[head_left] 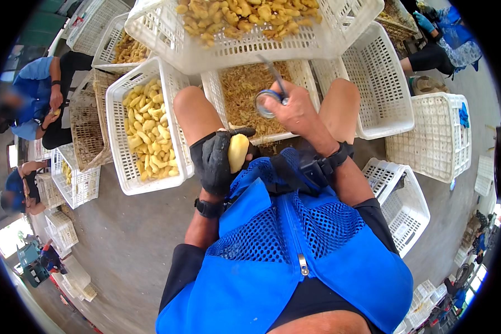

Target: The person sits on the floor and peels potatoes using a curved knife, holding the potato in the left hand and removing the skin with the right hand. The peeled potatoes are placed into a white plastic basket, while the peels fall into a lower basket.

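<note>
My left hand (219, 158), in a black glove, grips a peeled piece of ginger root (237, 153) above my lap. My bare right hand (295, 109) is up and to the right of it, closed around a tool with a narrow metal blade (271, 72) and a round metal ring (264, 103); the tool is apart from the ginger, and its exact kind is unclear. Below the right hand, between my knees, brown peel scraps (244, 92) fill a white plastic crate (215, 94). Pale peeled ginger (151, 129) lies in the crate to my left.
A white crate (250, 56) of unpeeled ginger (250, 14) stands ahead. More crates stand right (378, 79) and behind my right elbow (405, 208). A brown-stained crate (87, 125) is at left. Co-workers sit at left (33, 98) and upper right (453, 41).
</note>
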Demonstrator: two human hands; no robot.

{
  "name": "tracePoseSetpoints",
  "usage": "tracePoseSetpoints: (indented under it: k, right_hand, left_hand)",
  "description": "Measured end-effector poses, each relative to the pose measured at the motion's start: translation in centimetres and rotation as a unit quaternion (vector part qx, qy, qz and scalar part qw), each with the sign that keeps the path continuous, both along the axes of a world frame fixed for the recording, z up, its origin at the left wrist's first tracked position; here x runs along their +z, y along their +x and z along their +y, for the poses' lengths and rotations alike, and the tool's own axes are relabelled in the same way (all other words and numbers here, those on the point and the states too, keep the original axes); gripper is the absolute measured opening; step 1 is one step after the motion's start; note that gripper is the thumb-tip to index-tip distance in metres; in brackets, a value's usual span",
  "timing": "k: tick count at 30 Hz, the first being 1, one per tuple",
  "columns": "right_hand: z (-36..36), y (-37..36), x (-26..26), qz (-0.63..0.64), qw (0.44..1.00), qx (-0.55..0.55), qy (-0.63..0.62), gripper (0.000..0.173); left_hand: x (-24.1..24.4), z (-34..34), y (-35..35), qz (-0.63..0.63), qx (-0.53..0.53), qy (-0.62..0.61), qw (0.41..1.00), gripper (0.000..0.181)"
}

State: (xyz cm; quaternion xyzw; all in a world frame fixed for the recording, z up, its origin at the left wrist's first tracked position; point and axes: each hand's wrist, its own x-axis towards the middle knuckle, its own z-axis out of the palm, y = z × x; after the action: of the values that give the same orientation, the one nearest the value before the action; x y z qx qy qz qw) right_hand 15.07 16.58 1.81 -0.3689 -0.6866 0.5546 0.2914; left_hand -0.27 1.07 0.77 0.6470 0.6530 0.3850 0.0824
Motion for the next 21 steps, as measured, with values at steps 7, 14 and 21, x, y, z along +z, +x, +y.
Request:
tracePoseSetpoints:
  k: [7,14,21]
  right_hand:
    - [-1.4,0.6,3.2,0.08,0.992,0.063,-0.076,0.019]
    - [-0.3,-0.1,0.8,-0.034,0.999,-0.004,0.034,0.028]
    - [-0.1,1.5,1.3,0.031,0.999,0.001,-0.01,0.02]
  left_hand:
    - [-0.4,0.0,0.2,-0.028,-0.001,0.022,0.999,0.035]
    - [-2.2,-0.7,-1.0,0.012,-0.028,-0.022,0.999,0.052]
    - [-2.3,-0.9,-0.7,-0.068,-0.02,-0.034,0.997,0.043]
